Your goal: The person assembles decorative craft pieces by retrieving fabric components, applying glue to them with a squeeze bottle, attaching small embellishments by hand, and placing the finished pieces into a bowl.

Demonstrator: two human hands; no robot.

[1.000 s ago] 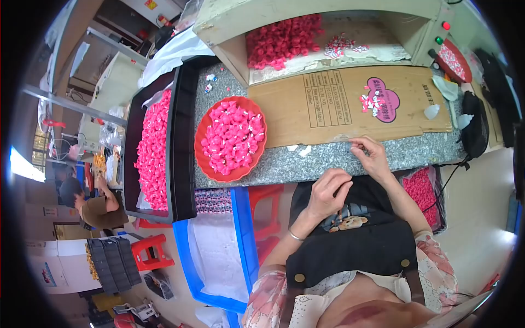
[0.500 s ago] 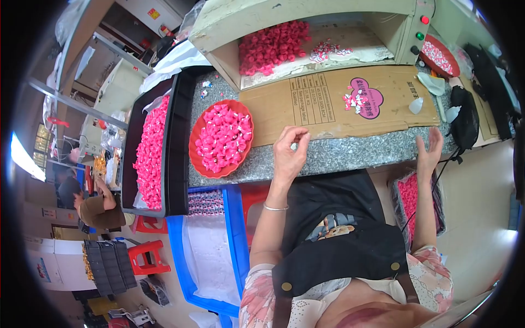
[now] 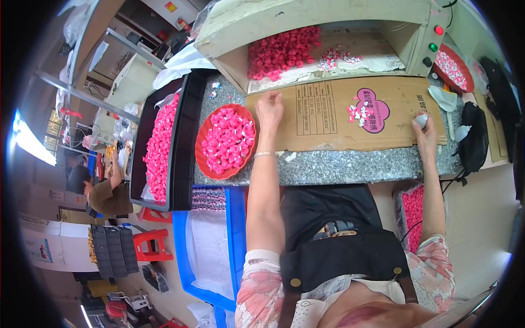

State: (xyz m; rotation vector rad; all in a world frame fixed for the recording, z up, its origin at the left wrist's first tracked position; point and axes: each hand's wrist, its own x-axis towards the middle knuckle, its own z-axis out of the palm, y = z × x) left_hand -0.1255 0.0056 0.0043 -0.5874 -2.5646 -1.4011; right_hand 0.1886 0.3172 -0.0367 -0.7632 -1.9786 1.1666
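My right hand (image 3: 426, 134) is closed around a small white teardrop-shaped squeeze bottle (image 3: 421, 120) at the right end of the cardboard sheet (image 3: 314, 139). Over the sheet's left end is my left hand (image 3: 269, 113), its fingers curled together; whether anything is between them is hidden. Left of that wrist, a red scalloped bowl (image 3: 200, 148) holds many small pink molded pieces (image 3: 227, 139) with white bits. A little pile of pink-and-white pieces (image 3: 360, 113) lies on the cardboard between my hands.
A cream box-shaped cabinet (image 3: 328, 13) behind the cardboard holds pink pieces. To the left are a black tray (image 3: 183, 147) of pink pieces and a blue crate (image 3: 235, 240). A white scoop (image 3: 442, 98), another red bowl (image 3: 467, 82) and a black pouch (image 3: 474, 131) lie right. Another person (image 3: 106, 194) works farther left.
My left hand has moved forward and left over the cardboard. My right hand has reached forward from the counter's edge and taken hold of the white squeeze bottle.
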